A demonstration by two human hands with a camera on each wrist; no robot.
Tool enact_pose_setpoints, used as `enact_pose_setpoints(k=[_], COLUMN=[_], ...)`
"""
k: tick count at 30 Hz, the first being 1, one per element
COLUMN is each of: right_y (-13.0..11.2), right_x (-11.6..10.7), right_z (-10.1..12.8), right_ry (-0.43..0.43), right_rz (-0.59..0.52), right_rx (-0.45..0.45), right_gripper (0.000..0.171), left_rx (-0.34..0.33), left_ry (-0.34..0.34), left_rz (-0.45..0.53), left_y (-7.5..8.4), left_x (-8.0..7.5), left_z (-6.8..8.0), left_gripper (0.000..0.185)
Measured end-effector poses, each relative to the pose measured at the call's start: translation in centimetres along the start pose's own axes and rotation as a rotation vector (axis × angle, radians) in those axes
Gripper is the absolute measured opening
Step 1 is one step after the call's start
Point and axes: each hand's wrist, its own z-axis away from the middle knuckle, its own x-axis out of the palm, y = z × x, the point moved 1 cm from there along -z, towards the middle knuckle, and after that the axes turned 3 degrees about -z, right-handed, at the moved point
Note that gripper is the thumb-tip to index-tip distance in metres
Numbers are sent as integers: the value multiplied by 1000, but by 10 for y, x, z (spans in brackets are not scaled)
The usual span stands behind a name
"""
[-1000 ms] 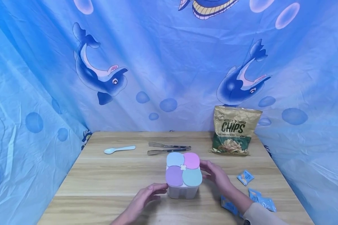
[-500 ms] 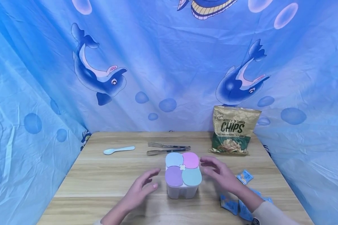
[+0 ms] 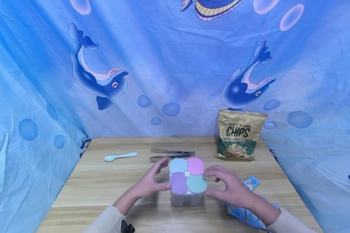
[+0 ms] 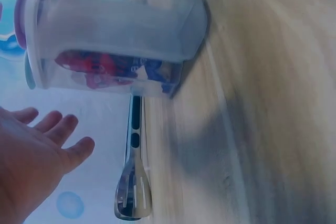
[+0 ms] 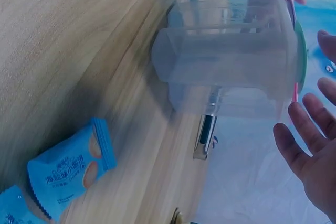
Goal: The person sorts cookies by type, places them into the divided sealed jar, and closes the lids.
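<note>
A clear plastic container point(image 3: 187, 194) with four pastel lid flaps, blue, pink, purple and teal, stands on the wooden table point(image 3: 105, 191). My left hand point(image 3: 162, 176) is at its left side with straight fingers, the thumb beside the purple flap. My right hand point(image 3: 214, 183) hovers at its right side with fingers spread. In the left wrist view the left hand point(image 4: 37, 150) is spread open, apart from the container point(image 4: 110, 40). The right wrist view shows the right hand point(image 5: 310, 156) open, just off the container point(image 5: 226, 61) lid. Neither hand holds anything.
Metal tongs point(image 3: 172, 154) lie just behind the container, with a pale blue spoon point(image 3: 119, 156) to their left. A chips bag point(image 3: 240, 134) leans at the back right. Small blue snack packets point(image 3: 250, 183) lie by my right forearm. A blue dolphin-print curtain surrounds the table.
Both hands let go of the container's sides and drew back. They have closed in again, the left hand farther forward beside the lid, the right spread at the right side.
</note>
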Motion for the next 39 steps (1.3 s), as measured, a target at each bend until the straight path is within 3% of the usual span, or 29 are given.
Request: enact_pose_setpoints(k=[7,13,20,31,39], right_y=[1,0,5,6,15], right_x=[6,7,9,10,10], right_z=[2,-1,-3,-4,-5], right_ry=[-44,-49,-52,11,82], right_rz=[1,-8,-32,65,130], right_rx=[58,56,78,51,-56], right_gripper=[50,51,49,47,46], left_rx=[-49,-31,-15,-4,-29], left_ry=[-80,-72,-70,-71,-63], left_rz=[19,12,90,177,241], left_y=[2,4,1,-7,-6], left_x=[3,6,8,14,17], left_z=[-4,-5,-7,-9,-9], left_gripper=[114,112,107,104,102])
